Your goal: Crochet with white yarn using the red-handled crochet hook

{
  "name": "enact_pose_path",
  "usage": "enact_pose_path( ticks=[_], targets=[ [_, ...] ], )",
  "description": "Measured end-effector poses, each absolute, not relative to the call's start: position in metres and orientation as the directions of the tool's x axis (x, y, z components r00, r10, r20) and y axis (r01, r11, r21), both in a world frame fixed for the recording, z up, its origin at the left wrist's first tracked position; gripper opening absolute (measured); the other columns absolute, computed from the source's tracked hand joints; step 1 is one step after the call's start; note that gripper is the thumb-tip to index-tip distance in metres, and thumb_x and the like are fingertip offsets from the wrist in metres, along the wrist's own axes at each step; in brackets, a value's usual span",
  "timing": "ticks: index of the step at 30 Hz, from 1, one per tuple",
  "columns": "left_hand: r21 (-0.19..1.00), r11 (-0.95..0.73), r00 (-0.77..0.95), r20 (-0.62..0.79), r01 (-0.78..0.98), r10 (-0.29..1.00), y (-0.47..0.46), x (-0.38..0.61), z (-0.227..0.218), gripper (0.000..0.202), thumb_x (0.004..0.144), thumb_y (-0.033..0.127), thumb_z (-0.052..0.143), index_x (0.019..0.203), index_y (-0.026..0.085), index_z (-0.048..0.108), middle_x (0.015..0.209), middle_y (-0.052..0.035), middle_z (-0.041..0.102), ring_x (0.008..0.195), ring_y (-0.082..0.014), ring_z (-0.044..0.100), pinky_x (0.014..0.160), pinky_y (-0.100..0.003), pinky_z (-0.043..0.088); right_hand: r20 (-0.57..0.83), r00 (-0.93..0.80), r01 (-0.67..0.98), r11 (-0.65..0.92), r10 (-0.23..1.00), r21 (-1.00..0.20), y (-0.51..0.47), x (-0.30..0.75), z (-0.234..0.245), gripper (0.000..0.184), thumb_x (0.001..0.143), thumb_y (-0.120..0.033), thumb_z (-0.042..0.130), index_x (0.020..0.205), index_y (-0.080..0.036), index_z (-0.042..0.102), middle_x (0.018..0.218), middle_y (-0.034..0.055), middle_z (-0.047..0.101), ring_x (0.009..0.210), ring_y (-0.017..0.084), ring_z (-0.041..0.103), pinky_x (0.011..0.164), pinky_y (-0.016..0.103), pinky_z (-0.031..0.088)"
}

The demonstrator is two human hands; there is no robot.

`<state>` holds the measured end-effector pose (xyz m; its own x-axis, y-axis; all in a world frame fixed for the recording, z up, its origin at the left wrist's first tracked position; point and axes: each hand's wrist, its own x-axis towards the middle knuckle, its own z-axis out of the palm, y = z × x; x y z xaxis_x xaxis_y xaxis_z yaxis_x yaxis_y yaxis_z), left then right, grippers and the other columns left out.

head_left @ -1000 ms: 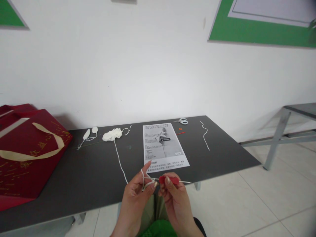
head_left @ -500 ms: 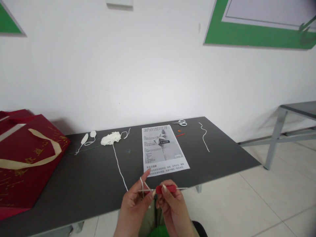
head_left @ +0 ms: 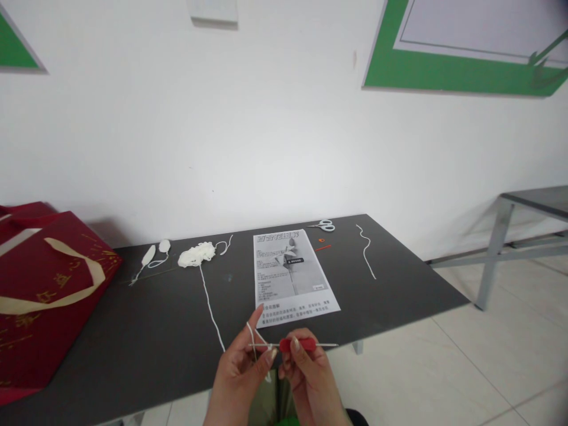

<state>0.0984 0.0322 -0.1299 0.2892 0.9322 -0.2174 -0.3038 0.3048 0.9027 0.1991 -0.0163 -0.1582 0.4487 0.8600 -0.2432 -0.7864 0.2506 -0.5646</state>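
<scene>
My left hand (head_left: 239,373) is closed on white yarn (head_left: 208,302), with the strand looped over its raised forefinger. That strand runs back across the dark table (head_left: 133,331) to a small white yarn pile (head_left: 195,255). My right hand (head_left: 306,373) pinches the red grip of a crochet hook (head_left: 298,344). The hook's metal shaft points left into the loop at my left fingers. Both hands hover over the table's front edge.
A printed instruction sheet (head_left: 290,275) lies mid-table. Behind it are small scissors (head_left: 325,225), an orange marker (head_left: 322,240) and a loose yarn piece (head_left: 366,251). Two small white crocheted pieces (head_left: 153,251) lie left of the pile. A red gift bag (head_left: 39,296) fills the left end. Another table (head_left: 528,219) stands at right.
Both hands have sunk lower in the picture as the view tilted up. The hook has pushed left through the yarn loop on my left fingers.
</scene>
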Motion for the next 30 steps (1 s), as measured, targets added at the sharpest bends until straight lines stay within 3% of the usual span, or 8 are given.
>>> enact_pose_path(
  ticks=[9,18,30],
  targets=[
    [0.917,0.286,0.241,-0.222,-0.277,0.945,0.033,0.099,-0.135,0.066,0.064,0.029,0.088,0.127,0.025,0.067,0.063,0.0063,0.061,0.061,-0.0103,0.055,0.062,-0.020,0.046,-0.278,0.417,-0.808,0.212,0.866,-0.550,-0.014,0.204,-0.152,0.028,0.063,-0.032,0.092,0.071,-0.016,0.072,0.057,-0.0007,0.070,0.044,0.008,0.059,0.043,0.017,0.052],
    [0.868,0.278,0.257,-0.183,-0.411,0.949,0.028,0.103,-0.140,0.061,0.069,0.027,0.085,0.127,0.029,0.067,0.061,0.0075,0.061,0.055,-0.0099,0.059,0.058,-0.021,0.050,-0.281,0.430,-0.819,0.241,0.858,-0.520,-0.010,0.199,-0.174,0.029,0.062,-0.036,0.092,0.073,-0.018,0.072,0.055,-0.0017,0.069,0.042,0.007,0.057,0.041,0.016,0.049],
    [0.901,0.251,0.267,-0.160,-0.355,0.950,0.028,0.104,-0.150,0.069,0.068,0.026,0.086,0.133,0.024,0.063,0.059,0.0056,0.061,0.058,-0.0118,0.056,0.062,-0.024,0.049,-0.251,0.428,-0.808,0.244,0.868,-0.537,-0.009,0.198,-0.169,0.025,0.067,-0.035,0.089,0.074,-0.018,0.072,0.060,-0.0012,0.071,0.048,0.008,0.061,0.048,0.017,0.050]
  ],
)
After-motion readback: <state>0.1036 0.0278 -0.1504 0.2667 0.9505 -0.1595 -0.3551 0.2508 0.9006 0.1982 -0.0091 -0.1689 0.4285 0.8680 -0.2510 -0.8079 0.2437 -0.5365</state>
